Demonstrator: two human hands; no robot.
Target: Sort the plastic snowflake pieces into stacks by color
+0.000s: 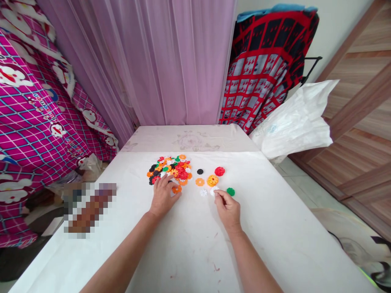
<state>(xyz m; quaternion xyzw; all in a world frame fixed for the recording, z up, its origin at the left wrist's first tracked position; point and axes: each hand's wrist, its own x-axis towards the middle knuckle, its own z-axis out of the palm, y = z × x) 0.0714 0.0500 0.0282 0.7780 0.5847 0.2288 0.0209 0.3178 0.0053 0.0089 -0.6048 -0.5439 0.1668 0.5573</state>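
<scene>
One big white surface (183,252) takes up most of my feed, with a floral strip along its far end. Behind it hangs a lilac curtain (183,61). Loud pink checked fabric (36,122) drapes down the left side, and I've got wood-grain panels (363,130) on the right. A red-and-black patterned cloth (262,73) hangs beside the curtain, with a crumpled white bag (293,118) near the far right corner of the surface. There's a pixelated patch (90,207) at the left edge too; can't tell what's under it.

Now the hands. Left hand (166,194) is fairly wide, fingers spread at the near side of the pile and thumb well apart from them. An orange disc (176,189) sits by that gap; I can't tell if it's gripped. Right hand (225,205) is narrow, thumb and index pinched on the near edge of a white disc (214,189).

The mixed pile (172,167) of little notched discs is left of centre: red, orange, black, white, green. Right of it I see separate colour spots: yellow-orange discs (213,180), red discs (219,171), flat orange (199,182), green (230,191), more white (203,192), and black (200,171), the smallest-looking.
</scene>
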